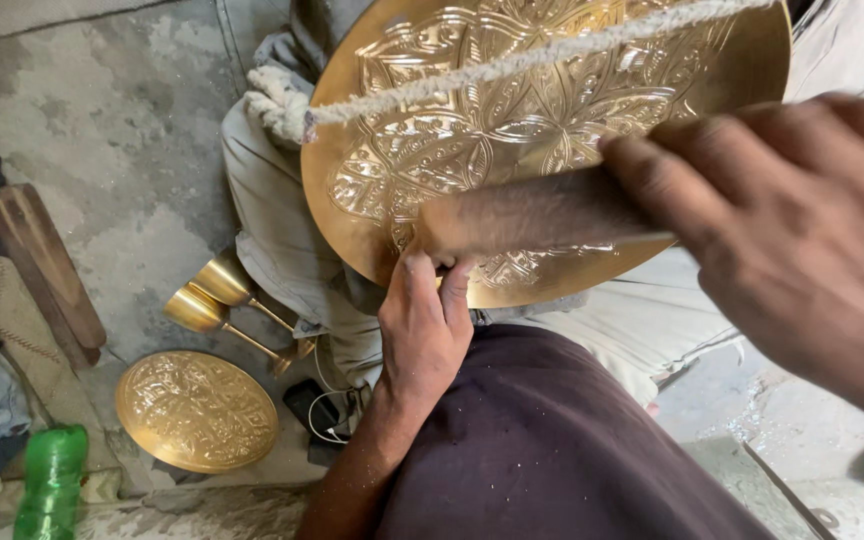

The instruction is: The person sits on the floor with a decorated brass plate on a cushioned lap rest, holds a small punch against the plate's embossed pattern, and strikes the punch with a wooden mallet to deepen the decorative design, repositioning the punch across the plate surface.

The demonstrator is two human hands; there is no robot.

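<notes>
While hands [592, 260] grip, embossed brass plate [542, 120], green bottle [50, 480]

A green plastic bottle [49, 482] lies at the lower left; no labels, signs, screens.

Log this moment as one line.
left hand: steadies brass plate | right hand: holds wooden tool against plate | floor: goblets

The floor [122, 130] is rough grey concrete, stained and patchy, lit by soft even daylight. On it lie a dark wooden block [47, 270], 2 brass goblets [217, 295] on their sides, a small embossed brass plate [197, 410] and a green plastic bottle [50, 480].
</notes>
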